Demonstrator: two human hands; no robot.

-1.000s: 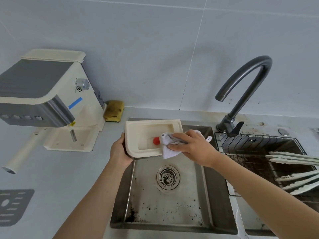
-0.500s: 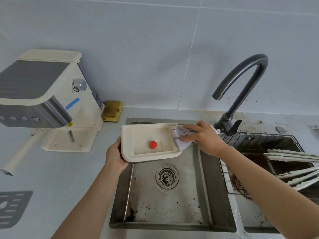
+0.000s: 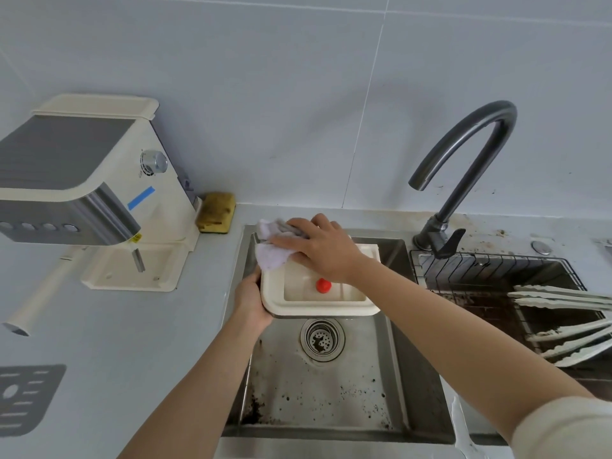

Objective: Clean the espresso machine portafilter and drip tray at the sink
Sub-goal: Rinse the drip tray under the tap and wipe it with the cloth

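A cream drip tray [image 3: 311,308] with a small red float [image 3: 323,285] inside is held over the steel sink [image 3: 331,392]. My left hand [image 3: 253,301] grips the tray's left edge from below. My right hand [image 3: 318,248] presses a pale cloth [image 3: 272,251] onto the tray's far left corner and hides much of the tray's back rim. The espresso machine [image 3: 82,180] stands on the counter at the left, and a cream handle [image 3: 39,303] sticks out from under it. The dark tray grate [image 3: 23,399] lies at the counter's front left.
A dark curved faucet [image 3: 463,167] rises behind the sink's right side. A wire basket [image 3: 496,270] in the right basin holds several cream tongs [image 3: 563,296]. A yellow sponge [image 3: 215,212] leans on the wall beside the machine. Dark specks cover the sink floor around the drain [image 3: 322,339].
My right hand has carried the cloth from the tray's right edge across to its far left corner. The tray has shifted a little to the right over the sink, still in my left hand.
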